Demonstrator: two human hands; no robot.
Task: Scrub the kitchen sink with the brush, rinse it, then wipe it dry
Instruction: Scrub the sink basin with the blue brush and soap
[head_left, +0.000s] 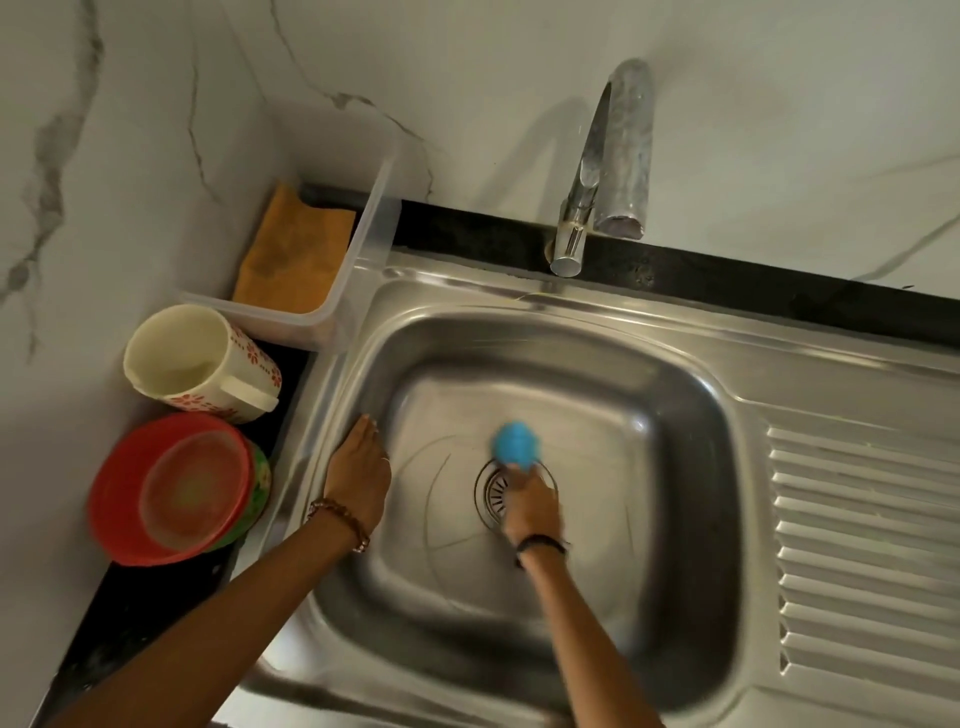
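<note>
The right hand (531, 506) grips the blue brush (517, 441), down on the sink (691, 395) floor beside the drain (493, 491). It looks light and stiff, probably slippery wet. The left hand (358, 475) rests flat on the rim.

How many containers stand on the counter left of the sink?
3 at least: a clear tub holding an orange cloth at the back, a floral jug before it, and nearest, a red bowl; a green one beneath seems partly hidden.
</note>
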